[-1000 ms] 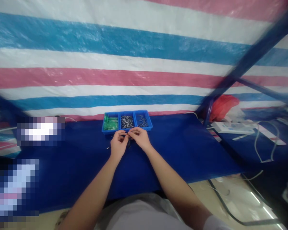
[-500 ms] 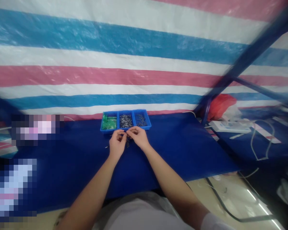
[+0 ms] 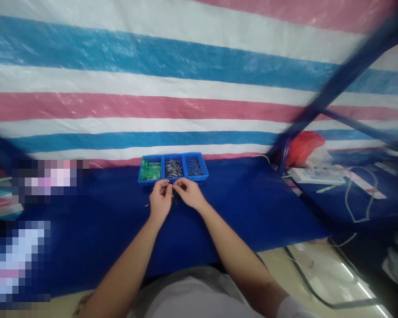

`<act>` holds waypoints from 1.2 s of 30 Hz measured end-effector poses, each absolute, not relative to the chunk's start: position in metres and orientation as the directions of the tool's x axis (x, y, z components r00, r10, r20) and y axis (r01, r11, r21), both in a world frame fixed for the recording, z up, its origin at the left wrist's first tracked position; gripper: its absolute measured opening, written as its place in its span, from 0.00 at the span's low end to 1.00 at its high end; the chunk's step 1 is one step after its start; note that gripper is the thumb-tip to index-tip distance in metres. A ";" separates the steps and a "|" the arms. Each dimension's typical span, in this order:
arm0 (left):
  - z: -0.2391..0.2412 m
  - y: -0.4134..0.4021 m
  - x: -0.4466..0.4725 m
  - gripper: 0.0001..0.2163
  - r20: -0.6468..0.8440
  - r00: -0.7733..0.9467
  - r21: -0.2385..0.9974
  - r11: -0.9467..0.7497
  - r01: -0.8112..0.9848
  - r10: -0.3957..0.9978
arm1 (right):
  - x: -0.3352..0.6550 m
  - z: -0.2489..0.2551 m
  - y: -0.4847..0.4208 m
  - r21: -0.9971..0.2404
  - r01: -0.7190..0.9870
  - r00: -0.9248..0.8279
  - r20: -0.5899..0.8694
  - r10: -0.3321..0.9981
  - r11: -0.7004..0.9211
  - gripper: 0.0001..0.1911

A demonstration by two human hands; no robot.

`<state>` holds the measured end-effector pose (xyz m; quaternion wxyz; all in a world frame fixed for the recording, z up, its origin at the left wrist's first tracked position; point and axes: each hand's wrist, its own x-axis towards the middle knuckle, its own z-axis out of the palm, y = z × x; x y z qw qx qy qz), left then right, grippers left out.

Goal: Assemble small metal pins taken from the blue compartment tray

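My left hand (image 3: 160, 197) and my right hand (image 3: 187, 191) meet fingertip to fingertip just in front of a blue three-part bin (image 3: 173, 178). Both are closed in a pinch; whatever sits between the fingers is too small to make out. Below and between them lie several loose screws (image 3: 176, 200) on the blue table, partly covered by the hands. In the bin's left compartment are green pieces (image 3: 151, 169), perhaps plastic. The middle one holds a heap of metal screws (image 3: 174, 168), the right one a thinner layer of slim metal pins or screws (image 3: 194, 167).
The blue tabletop (image 3: 245, 198) stretches to both sides. Behind it hangs a striped plastic sheet (image 3: 152, 106). To the right, past a blue metal post (image 3: 285, 152), a second table bears a red bag (image 3: 303, 148), a white power strip (image 3: 318, 176) and cables. Blurred-out patches cover the left side.
Both hands stay together before the bin, with only small finger movements. The right fingers are a little more drawn in. The whole view has shifted slightly.
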<state>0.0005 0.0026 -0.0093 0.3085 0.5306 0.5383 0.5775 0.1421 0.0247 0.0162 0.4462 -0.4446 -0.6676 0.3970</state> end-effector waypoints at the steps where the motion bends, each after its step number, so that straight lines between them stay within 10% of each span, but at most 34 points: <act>1: -0.009 0.003 0.000 0.12 0.277 -0.244 0.951 -0.229 0.209 0.929 | 0.142 0.016 0.024 -0.914 0.266 -0.222 0.250 0.942 0.305 0.08; 36: -0.012 0.003 -0.002 0.10 0.301 -0.225 0.929 -0.232 0.287 0.927 | 0.141 0.017 0.022 -0.877 0.269 -0.327 0.306 0.894 0.399 0.06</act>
